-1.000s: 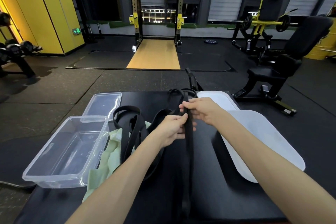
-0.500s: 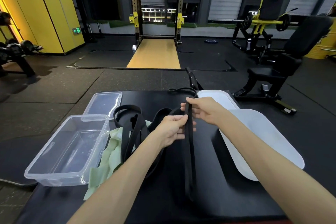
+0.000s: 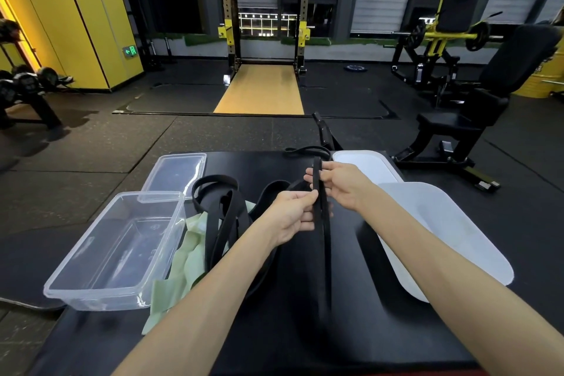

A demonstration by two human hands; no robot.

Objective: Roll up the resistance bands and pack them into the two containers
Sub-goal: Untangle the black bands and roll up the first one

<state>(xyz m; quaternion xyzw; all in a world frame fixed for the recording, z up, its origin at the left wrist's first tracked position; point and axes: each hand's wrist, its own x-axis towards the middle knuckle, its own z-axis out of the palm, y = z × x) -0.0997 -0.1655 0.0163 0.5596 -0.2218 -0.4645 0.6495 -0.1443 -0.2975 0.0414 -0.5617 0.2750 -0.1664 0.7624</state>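
While pinching long black rubber resistance band, right of clear rectangular plastic container, in left hand and right hand, keep flat. Roll tightly from top.

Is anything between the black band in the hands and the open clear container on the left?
Yes, low down: a heap of black bands and a pale green band lie between the held black band and the clear container. Its lid is off, so a path over the heap looks free.
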